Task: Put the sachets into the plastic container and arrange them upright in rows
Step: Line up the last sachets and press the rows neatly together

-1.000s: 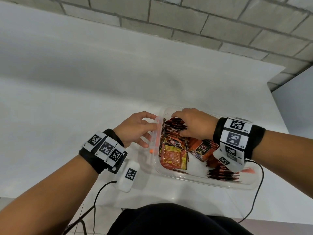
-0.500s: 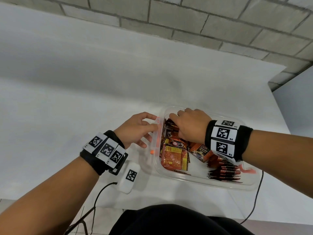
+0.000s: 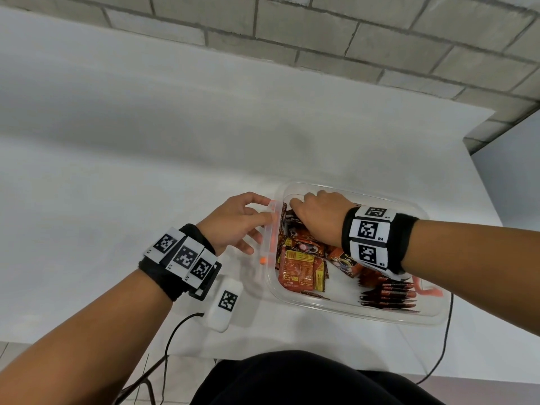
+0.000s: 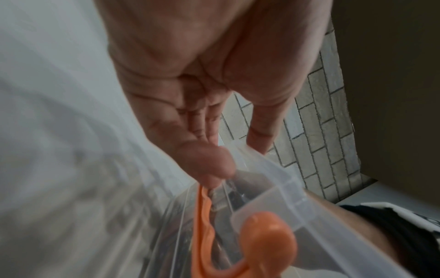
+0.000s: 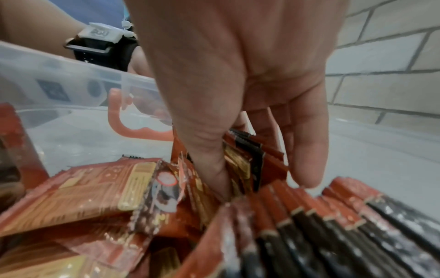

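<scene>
My left hand (image 3: 233, 222) grips the container (image 3: 336, 312) rim on the counter (image 3: 146, 159); my right hand (image 3: 318, 217) pinches upright sachets (image 5: 247, 161) inside.

We are working at a white tabletop (image 3: 122, 159). The clear plastic container (image 3: 344, 312) is sitting near its front edge, toward the right corner, and a small white device (image 3: 225, 305) is lying just left of it.
</scene>
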A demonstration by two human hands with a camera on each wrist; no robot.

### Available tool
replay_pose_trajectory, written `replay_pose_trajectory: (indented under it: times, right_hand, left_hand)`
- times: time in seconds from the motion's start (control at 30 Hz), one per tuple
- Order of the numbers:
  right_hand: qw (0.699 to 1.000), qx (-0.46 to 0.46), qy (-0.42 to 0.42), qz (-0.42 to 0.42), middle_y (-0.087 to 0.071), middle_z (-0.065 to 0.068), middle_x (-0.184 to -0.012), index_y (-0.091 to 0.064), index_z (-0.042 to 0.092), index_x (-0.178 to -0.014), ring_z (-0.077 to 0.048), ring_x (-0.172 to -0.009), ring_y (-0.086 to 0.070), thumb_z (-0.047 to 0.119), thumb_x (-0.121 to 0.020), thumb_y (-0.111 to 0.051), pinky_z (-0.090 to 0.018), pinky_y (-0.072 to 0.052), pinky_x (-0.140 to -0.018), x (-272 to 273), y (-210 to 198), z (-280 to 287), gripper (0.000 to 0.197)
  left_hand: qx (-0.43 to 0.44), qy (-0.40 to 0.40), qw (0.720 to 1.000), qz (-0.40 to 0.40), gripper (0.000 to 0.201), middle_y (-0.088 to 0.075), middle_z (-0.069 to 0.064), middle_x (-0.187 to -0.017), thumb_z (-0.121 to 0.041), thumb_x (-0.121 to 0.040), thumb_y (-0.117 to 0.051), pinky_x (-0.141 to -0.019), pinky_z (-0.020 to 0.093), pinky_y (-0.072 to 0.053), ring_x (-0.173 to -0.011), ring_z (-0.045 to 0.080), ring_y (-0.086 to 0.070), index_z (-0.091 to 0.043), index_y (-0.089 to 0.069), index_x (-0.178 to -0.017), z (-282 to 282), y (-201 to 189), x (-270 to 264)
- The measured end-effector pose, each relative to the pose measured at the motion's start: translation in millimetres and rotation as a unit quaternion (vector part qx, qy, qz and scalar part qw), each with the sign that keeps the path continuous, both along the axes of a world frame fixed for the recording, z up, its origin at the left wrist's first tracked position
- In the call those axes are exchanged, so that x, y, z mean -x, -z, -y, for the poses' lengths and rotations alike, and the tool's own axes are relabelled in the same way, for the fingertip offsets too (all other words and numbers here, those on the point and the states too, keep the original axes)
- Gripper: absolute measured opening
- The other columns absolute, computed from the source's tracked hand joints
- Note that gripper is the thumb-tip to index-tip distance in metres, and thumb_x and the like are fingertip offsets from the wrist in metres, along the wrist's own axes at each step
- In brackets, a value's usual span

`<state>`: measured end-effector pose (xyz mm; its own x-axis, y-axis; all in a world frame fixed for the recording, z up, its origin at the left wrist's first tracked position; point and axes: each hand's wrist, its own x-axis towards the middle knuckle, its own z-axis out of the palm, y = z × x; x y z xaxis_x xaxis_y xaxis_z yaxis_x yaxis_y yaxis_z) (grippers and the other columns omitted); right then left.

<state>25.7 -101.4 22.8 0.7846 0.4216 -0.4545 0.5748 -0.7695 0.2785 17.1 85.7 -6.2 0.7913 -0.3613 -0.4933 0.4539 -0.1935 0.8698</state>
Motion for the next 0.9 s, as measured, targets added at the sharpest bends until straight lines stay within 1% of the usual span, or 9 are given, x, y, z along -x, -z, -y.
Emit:
replay_pose_trajectory:
  times: [0.13,0.3,0.37,0.47,0.57,0.63,0.73,0.83,0.9]
  right_hand:
    - [0.999,-0.026,0.017,-0.012,-0.058,-0.011,-0.098,-0.039,0.006,-0.125,-0.023,-0.067,-0.04,0.003,-0.093,-0.041,-0.031,-0.032,-0.057,0,-5,-1,0.032]
    - [0.994,-0.088,0.062,-0.013,-0.054,-0.007,-0.089,-0.042,0.012,-0.121,-0.023,-0.069,-0.047,0.026,-0.091,-0.056,-0.028,-0.03,-0.048,-4,-13,7,0.035]
    - [0.987,-0.138,0.084,-0.005,-0.059,-0.007,-0.092,-0.044,0.014,-0.12,-0.025,-0.073,-0.054,0.026,-0.089,-0.059,-0.03,-0.04,-0.053,-2,-24,15,0.036]
    - [0.958,-0.25,0.137,0.024,-0.064,-0.005,-0.091,-0.047,0.018,-0.12,-0.023,-0.074,-0.057,0.028,-0.085,-0.063,-0.035,-0.049,-0.063,8,-54,29,0.04]
    - [0.905,-0.374,0.189,0.073,-0.068,-0.002,-0.087,-0.053,0.018,-0.12,-0.018,-0.069,-0.061,0.026,-0.081,-0.067,-0.037,-0.053,-0.067,22,-86,43,0.042]
    - [0.868,-0.436,0.205,0.117,-0.068,0.001,-0.091,-0.055,0.018,-0.118,-0.017,-0.075,-0.063,0.026,-0.079,-0.068,-0.035,-0.054,-0.072,29,-101,49,0.042]
    - [0.83,-0.484,0.185,0.203,-0.064,0.006,-0.092,-0.056,0.016,-0.116,-0.013,-0.079,-0.061,0.024,-0.079,-0.069,-0.028,-0.051,-0.074,37,-109,52,0.04]
    - [0.829,-0.48,0.134,0.254,-0.063,0.0,-0.092,-0.057,0.015,-0.111,-0.018,-0.079,-0.059,0.02,-0.078,-0.068,-0.035,-0.051,-0.069,44,-100,47,0.035]
    - [0.836,-0.471,0.122,0.254,-0.059,-0.004,-0.097,-0.055,0.015,-0.113,-0.022,-0.08,-0.058,0.018,-0.073,-0.066,-0.034,-0.05,-0.064,47,-87,45,0.042]
  left_hand:
    - [0.004,-0.002,1.0,-0.004,0.035,-0.068,0.006,-0.084,-0.024,-0.088,-0.067,-0.047,0.028,-0.049,-0.064,0.017,-0.061,-0.019,-0.056,-0.12,0,-1,1]
    - [0.007,-0.003,1.0,-0.004,0.035,-0.068,0.005,-0.083,-0.024,-0.087,-0.068,-0.047,0.028,-0.049,-0.064,0.016,-0.061,-0.02,-0.057,-0.119,0,-2,1]
    - [-0.005,-0.006,1.0,0.005,0.037,-0.066,0.007,-0.089,-0.026,-0.086,-0.069,-0.05,0.029,-0.05,-0.068,0.016,-0.062,-0.021,-0.056,-0.121,-1,-5,1]
    - [-0.029,-0.045,0.998,0.032,0.036,-0.063,0.007,-0.102,-0.036,-0.085,-0.068,-0.055,0.028,-0.049,-0.078,0.016,-0.061,-0.024,-0.057,-0.117,-5,-14,0]
    - [-0.013,-0.087,0.993,0.078,0.027,-0.066,0.004,-0.099,-0.041,-0.086,-0.063,-0.054,0.026,-0.044,-0.076,0.014,-0.06,-0.025,-0.062,-0.109,-3,-34,0]
    - [0.018,-0.079,0.992,0.099,0.027,-0.067,0.004,-0.094,-0.042,-0.088,-0.06,-0.051,0.025,-0.041,-0.071,0.014,-0.059,-0.022,-0.064,-0.106,6,-53,2]
    - [0.098,-0.013,0.992,0.078,0.047,-0.07,0.009,-0.093,-0.055,-0.086,-0.053,-0.047,0.026,-0.045,-0.07,0.018,-0.062,-0.018,-0.061,-0.114,31,-76,5]
    - [0.215,0.042,0.976,0.007,0.065,-0.068,0.014,-0.108,-0.064,-0.083,-0.043,-0.055,0.035,-0.056,-0.088,0.029,-0.067,-0.017,-0.055,-0.126,59,-88,4]
    - [0.294,0.054,0.954,-0.021,0.062,-0.063,0.015,-0.112,-0.062,-0.083,-0.041,-0.066,0.045,-0.058,-0.094,0.032,-0.066,-0.017,-0.052,-0.125,74,-93,3]
